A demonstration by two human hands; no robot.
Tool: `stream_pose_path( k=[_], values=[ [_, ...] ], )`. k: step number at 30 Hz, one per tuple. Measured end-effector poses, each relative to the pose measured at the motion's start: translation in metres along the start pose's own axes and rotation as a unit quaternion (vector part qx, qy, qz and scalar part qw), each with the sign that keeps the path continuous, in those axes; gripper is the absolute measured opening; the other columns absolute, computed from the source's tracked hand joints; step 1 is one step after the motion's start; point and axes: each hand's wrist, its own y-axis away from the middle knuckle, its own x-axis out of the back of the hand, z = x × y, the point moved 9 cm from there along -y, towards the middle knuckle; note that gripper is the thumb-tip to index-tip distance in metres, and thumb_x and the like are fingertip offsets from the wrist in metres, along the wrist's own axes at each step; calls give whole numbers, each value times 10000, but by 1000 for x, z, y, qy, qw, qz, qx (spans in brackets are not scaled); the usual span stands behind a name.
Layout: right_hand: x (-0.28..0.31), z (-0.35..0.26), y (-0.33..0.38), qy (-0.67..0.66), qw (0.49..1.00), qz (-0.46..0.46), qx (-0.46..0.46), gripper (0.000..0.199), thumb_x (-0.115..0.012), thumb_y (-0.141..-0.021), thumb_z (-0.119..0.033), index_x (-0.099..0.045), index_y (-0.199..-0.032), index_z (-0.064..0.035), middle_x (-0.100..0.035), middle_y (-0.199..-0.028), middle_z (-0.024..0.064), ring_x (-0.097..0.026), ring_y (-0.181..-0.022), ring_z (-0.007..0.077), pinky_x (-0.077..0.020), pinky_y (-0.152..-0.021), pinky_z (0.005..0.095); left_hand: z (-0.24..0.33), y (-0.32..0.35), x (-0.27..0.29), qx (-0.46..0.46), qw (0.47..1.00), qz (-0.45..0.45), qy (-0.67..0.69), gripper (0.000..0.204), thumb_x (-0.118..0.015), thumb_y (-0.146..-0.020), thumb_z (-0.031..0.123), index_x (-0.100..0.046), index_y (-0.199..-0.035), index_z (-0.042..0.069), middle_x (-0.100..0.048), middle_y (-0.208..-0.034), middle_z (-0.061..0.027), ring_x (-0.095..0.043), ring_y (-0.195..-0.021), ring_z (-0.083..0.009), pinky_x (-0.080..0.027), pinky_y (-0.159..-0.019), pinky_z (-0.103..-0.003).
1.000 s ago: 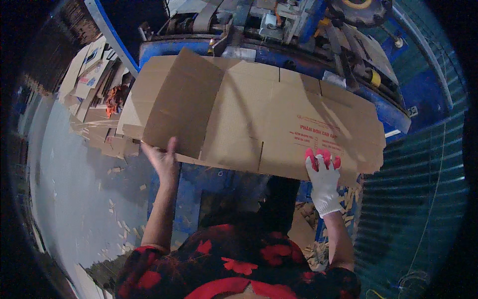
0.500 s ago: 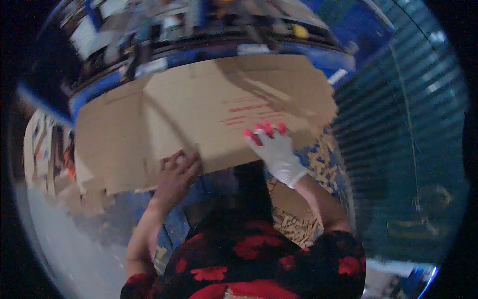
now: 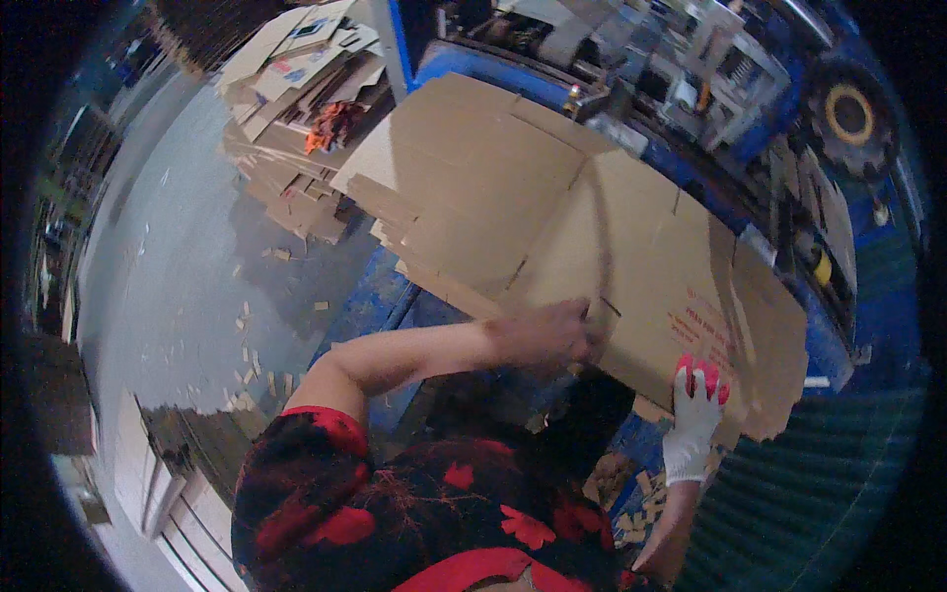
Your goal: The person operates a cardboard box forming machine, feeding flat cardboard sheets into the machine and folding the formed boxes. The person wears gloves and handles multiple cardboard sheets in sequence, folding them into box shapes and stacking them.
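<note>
A wide brown cardboard sheet (image 3: 473, 168), creased and slotted, with red print near its right end, lies flat before me on top of more cardboard. Across its near right edge rests my right hand (image 3: 694, 419), in a white glove with pinkish-red fingertips; the fingers lie apart on the surface. My left hand (image 3: 552, 333) is bare and reaches to the sheet's near edge by a short slot. Motion smears its fingers, so whether they grip the edge does not show.
Blue machinery (image 3: 641, 138) with a dark-rimmed wheel (image 3: 846, 113) runs along the far side. At the far left a pile of flat cardboard (image 3: 296, 79) bears an orange cloth (image 3: 333, 126). Cardboard scraps (image 3: 242, 370) litter the grey floor. Corrugated green sheeting (image 3: 789, 513) stands at right.
My view has swung left, bringing the cardboard pile and floor into sight. My left forearm now lies across to the right. The gloved right hand stays on the sheet near the red print.
</note>
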Motion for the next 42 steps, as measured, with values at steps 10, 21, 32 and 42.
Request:
stream_pose_path(
  k=[10,21,32,42],
  values=[
    [-11,27,18,3,971,231,64,592,-703,-620,-68,-558,-1182,-184,-551,-1165,97,-538,-1078,380,-406,-975,500,-59,178,-46,474,522,321,633,343,-634,-875,241,-559,-1124,17,-626,-1057,-105,-608,-951,-247,-492,-803,-361],
    [20,44,-65,-32,979,202,14,460,-559,-765,-109,-554,-1217,-200,-539,-1224,95,-530,-1113,332,-387,-962,536,-101,26,58,241,902,349,83,570,-530,-778,-90,-475,-1329,48,-486,-1347,-159,-449,-1265,-316,-347,-1064,-398],
    [50,48,-157,-86,977,184,70,513,-431,-835,-90,-450,-1337,-194,-515,-1240,125,-505,-1099,323,-340,-1041,426,-190,-21,75,200,929,309,29,827,-514,-554,-159,-465,-1343,87,-485,-1348,-143,-426,-1273,-349,-359,-1060,-416],
    [67,121,-338,-72,977,202,-7,538,-425,-808,20,-467,-1321,-136,-523,-1247,145,-535,-1100,348,-454,-912,424,-343,-131,88,322,907,201,-181,516,-484,-762,-26,-415,-1272,-61,-516,-1225,-224,-471,-1150,-385,-368,-1007,-425]
  ],
)
